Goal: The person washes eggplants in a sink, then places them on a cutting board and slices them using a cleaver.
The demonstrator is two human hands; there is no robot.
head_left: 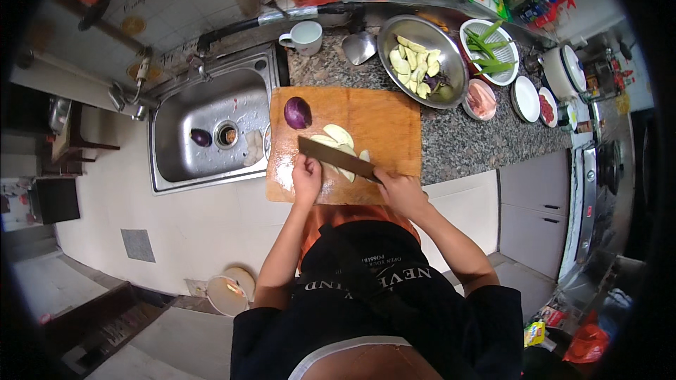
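On the wooden cutting board (394,119), my right hand (401,193) grips the handle of a cleaver (334,158). Its broad blade slants to the left over pale eggplant slices (340,134), hiding some of them. At the far end of the blade is my left hand (307,179), fingers curled and close against its near corner; whether they pinch anything is hidden. A purple eggplant piece (298,112) lies at the board's upper left. More cut eggplant (415,63) fills part of a steel bowl (458,74) behind the board.
Left of the board is a steel sink (165,148) holding another purple eggplant piece (201,138). A mug (307,37) and a metal spatula (360,48) sit behind. Toward the right stand a white basket (512,63) of green vegetables, a bowl of meat (481,100) and a rice cooker (560,74).
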